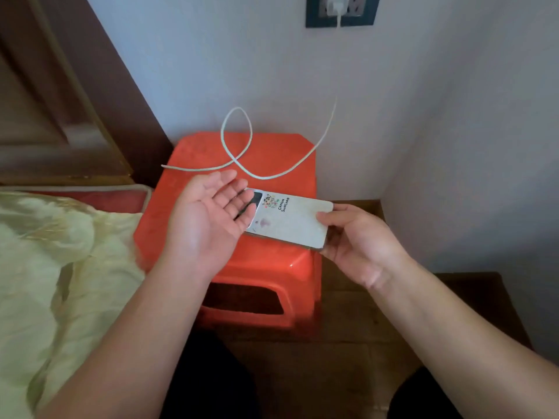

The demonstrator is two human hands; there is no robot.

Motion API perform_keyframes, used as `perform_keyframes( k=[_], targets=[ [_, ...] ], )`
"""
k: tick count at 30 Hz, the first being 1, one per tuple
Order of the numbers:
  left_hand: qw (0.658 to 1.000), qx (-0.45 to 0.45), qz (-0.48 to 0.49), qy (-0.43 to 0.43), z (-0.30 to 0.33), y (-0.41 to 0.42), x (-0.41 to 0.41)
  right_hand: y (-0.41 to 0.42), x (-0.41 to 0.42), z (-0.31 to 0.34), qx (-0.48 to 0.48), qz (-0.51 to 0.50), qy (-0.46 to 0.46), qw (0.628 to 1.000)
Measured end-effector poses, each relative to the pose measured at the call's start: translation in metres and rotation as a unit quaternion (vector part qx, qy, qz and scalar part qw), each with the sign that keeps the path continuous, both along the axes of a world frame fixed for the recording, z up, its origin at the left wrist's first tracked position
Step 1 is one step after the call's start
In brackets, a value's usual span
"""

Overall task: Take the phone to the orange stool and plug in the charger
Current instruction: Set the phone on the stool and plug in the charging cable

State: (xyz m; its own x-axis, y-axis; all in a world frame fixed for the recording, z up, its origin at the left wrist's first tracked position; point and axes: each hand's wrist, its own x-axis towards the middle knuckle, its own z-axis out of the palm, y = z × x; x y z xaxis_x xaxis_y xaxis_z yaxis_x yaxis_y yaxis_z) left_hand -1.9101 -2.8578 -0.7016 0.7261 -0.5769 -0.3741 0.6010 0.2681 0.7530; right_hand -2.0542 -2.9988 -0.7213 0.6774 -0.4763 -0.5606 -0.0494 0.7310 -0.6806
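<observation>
From the head camera, both bare arms reach out over a bright orange plastic stool point(187, 225) that stands in the corner by the white wall.

The right hand point(360, 240) has a tight grip on one short end of a flat white phone with a small cartoon sticker on its back point(290, 220). The thumb is on top and the fingers are under it. The phone is held back side up, just above the front part of the stool seat.

The left hand point(205, 213) is wide open, palm up, with its fingers spread. Its fingertips are at the other short end of the phone, near the dark camera patch. It has no grip on anything.

A thin white charger cable point(239, 164) lies on the back part of the stool seat in a loose loop. One loose end points left, past the stool's edge. The other end goes up the wall to a white plug in a dark-framed wall socket point(341, 10).

A pale yellow shiny blanket point(51, 267) lies on the left, beside the stool.
</observation>
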Motion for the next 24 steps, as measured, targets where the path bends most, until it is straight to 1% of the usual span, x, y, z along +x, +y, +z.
perform_keyframes(
  k=[4,9,13,17,21,23,24],
  targets=[
    [1.000,0.006,0.008,-0.029,-0.016,-0.003,-0.007,-0.003,-0.003,-0.015,-0.012,0.000,-0.004,1.000],
    [0.999,0.004,0.012,-0.043,-0.015,-0.004,-0.010,-0.009,0.002,-0.015,-0.040,0.026,0.017,0.999],
    [0.997,-0.002,-0.010,-0.077,-0.013,-0.016,-0.006,-0.018,0.010,-0.022,-0.086,0.052,0.031,0.994],
    [0.992,0.023,-0.024,-0.124,-0.017,-0.030,-0.008,-0.021,0.015,-0.030,-0.157,0.079,0.050,0.983],
    [0.987,0.047,-0.021,-0.149,-0.011,-0.034,-0.012,-0.020,0.017,-0.031,-0.173,0.093,0.064,0.978],
    [0.980,0.058,-0.023,-0.187,-0.009,-0.033,-0.014,-0.019,0.016,-0.032,-0.180,0.108,0.068,0.975],
    [0.969,0.081,-0.027,-0.231,-0.009,-0.032,-0.016,-0.019,0.015,-0.032,-0.184,0.111,0.069,0.974]
  ],
)
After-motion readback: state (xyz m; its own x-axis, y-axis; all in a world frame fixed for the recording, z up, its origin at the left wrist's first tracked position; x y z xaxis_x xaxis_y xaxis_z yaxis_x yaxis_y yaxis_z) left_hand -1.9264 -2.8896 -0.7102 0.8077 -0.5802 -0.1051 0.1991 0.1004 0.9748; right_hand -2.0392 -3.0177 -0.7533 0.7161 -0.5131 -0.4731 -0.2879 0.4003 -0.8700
